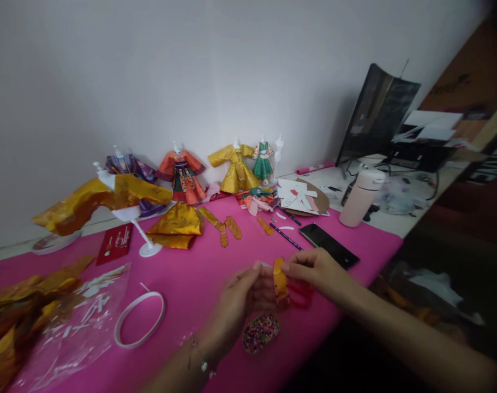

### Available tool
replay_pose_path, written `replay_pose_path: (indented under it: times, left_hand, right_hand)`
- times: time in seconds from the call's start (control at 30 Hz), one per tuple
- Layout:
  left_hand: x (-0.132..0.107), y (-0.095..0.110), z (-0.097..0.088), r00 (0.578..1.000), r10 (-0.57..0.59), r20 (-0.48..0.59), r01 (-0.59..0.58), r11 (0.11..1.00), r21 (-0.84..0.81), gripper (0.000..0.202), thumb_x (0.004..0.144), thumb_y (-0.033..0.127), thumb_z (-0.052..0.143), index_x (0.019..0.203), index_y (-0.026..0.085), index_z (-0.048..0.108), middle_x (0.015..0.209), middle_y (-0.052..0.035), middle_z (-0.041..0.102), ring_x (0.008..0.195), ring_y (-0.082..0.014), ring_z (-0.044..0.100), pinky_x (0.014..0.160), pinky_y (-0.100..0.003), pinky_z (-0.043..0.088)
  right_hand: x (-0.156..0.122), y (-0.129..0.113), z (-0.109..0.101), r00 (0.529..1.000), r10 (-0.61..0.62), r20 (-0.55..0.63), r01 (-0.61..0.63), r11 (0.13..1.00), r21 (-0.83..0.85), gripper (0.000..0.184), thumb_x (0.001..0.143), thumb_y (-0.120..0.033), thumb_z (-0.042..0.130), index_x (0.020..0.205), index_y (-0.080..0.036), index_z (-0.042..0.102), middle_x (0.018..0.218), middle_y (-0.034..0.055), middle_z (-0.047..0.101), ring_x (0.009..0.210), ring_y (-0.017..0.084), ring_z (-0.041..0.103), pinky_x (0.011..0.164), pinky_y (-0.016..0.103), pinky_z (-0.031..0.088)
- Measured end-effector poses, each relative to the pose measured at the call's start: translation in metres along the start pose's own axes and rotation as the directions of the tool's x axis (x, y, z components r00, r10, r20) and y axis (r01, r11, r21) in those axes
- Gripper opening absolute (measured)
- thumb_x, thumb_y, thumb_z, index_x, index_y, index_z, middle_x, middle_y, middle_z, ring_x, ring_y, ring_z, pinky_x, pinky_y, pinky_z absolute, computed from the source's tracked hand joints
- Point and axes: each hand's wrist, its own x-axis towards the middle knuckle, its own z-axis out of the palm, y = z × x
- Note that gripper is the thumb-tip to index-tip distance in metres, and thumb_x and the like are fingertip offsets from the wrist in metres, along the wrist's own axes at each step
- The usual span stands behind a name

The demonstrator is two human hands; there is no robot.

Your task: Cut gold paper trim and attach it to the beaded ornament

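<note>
A narrow gold fabric strip (280, 283) with dark marks along its edges stands upright between my hands. My right hand (319, 273) pinches its upper right edge between thumb and fingers. My left hand (240, 295) has its thumb raised and apart from the strip, while its bent fingers reach to the strip's left side; whether they touch it I cannot tell. Just behind the strip lie red looped handles (301, 295), partly hidden by my right hand. Below my hands is an oval dish of small multicoloured beads (260, 333). Similar gold pieces (233, 227) lie farther back on the pink cloth.
Doll garments on small stands, including a yellow dress (235, 166), line the wall. A tilted stand (150, 248) carries gold cloth at left. White tape (139, 319), a plastic bag (88, 322), a phone (329, 244), a pencil (286, 236) and a pink bottle (360, 199) surround my hands.
</note>
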Motion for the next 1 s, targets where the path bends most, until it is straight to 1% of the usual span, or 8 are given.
replay_pose_path:
  times: [0.1,0.27,0.33,0.5,0.6,0.73,0.87,1.0]
  left_hand:
    - [-0.005,-0.003,0.003,0.993,-0.067,0.100,0.064,0.997,0.036,0.038,0.080,0.050,0.072,0.076,0.013,0.074,0.064,-0.0068,0.074,0.058,-0.0161,0.069,0.061,-0.026,0.054]
    - [-0.012,-0.002,0.007,0.970,-0.098,0.220,0.080,0.992,0.093,0.022,0.083,0.036,0.072,0.087,0.016,0.078,0.076,-0.0061,0.078,0.064,-0.0159,0.072,0.071,-0.029,0.056]
    - [-0.014,-0.001,0.009,0.963,-0.099,0.250,0.075,0.992,0.105,0.017,0.084,0.031,0.072,0.089,0.016,0.078,0.077,-0.0056,0.079,0.067,-0.0154,0.072,0.073,-0.028,0.056]
    - [-0.015,0.002,0.013,0.950,-0.093,0.298,0.063,0.992,0.108,0.012,0.080,0.027,0.077,0.085,0.017,0.078,0.071,-0.0042,0.077,0.065,-0.0142,0.071,0.068,-0.024,0.054]
    - [-0.015,0.002,0.013,0.953,-0.100,0.285,0.073,0.992,0.104,0.013,0.081,0.030,0.076,0.083,0.017,0.077,0.074,-0.0050,0.078,0.065,-0.0144,0.072,0.068,-0.024,0.055]
    - [-0.014,0.000,0.010,0.961,-0.130,0.242,0.122,0.991,0.050,0.022,0.083,0.038,0.073,0.092,0.018,0.077,0.086,-0.0072,0.079,0.064,-0.0150,0.073,0.065,-0.025,0.056]
    - [-0.012,-0.002,0.009,0.970,-0.149,0.195,0.139,0.988,0.060,0.028,0.084,0.043,0.072,0.092,0.016,0.076,0.085,-0.0084,0.079,0.059,-0.0145,0.072,0.058,-0.022,0.053]
    - [-0.011,-0.003,0.008,0.972,-0.139,0.188,0.123,0.988,0.094,0.029,0.081,0.043,0.074,0.094,0.017,0.075,0.088,-0.0082,0.080,0.061,-0.0158,0.073,0.064,-0.027,0.057]
  right_hand:
    - [-0.004,0.000,-0.004,1.000,0.007,-0.020,-0.007,1.000,0.027,0.037,0.071,-0.050,0.069,0.054,-0.020,0.057,0.051,-0.0041,0.048,0.050,0.010,0.037,0.051,0.027,0.026]
    - [-0.007,0.000,-0.005,1.000,0.020,-0.021,-0.018,0.997,0.076,0.040,0.071,-0.053,0.070,0.054,-0.019,0.059,0.051,-0.0032,0.050,0.049,0.010,0.038,0.051,0.028,0.027]
    - [-0.007,0.001,-0.005,0.999,0.029,-0.021,-0.027,0.995,0.098,0.040,0.070,-0.054,0.070,0.054,-0.019,0.059,0.050,-0.0032,0.050,0.048,0.010,0.039,0.051,0.028,0.028]
    - [-0.007,0.000,-0.005,0.998,0.056,-0.012,-0.053,0.988,0.144,0.045,0.069,-0.059,0.071,0.054,-0.019,0.059,0.050,-0.0023,0.052,0.048,0.010,0.042,0.050,0.026,0.030]
    - [-0.007,0.000,-0.005,0.998,0.059,-0.003,-0.058,0.986,0.155,0.044,0.069,-0.058,0.072,0.053,-0.019,0.060,0.049,-0.0024,0.052,0.047,0.010,0.042,0.050,0.026,0.030]
    - [-0.005,0.003,-0.006,0.998,0.060,0.004,-0.060,0.986,0.154,0.040,0.070,-0.055,0.071,0.056,-0.019,0.062,0.051,-0.0019,0.055,0.048,0.010,0.041,0.050,0.026,0.030]
    - [-0.003,0.007,-0.006,0.998,0.062,-0.005,-0.060,0.986,0.158,0.042,0.068,-0.057,0.070,0.055,-0.018,0.062,0.051,-0.0020,0.053,0.048,0.009,0.038,0.048,0.026,0.027]
    - [-0.005,0.005,-0.004,0.998,0.065,-0.001,-0.064,0.983,0.172,0.040,0.068,-0.055,0.072,0.054,-0.018,0.062,0.049,-0.0032,0.051,0.047,0.009,0.038,0.048,0.025,0.027]
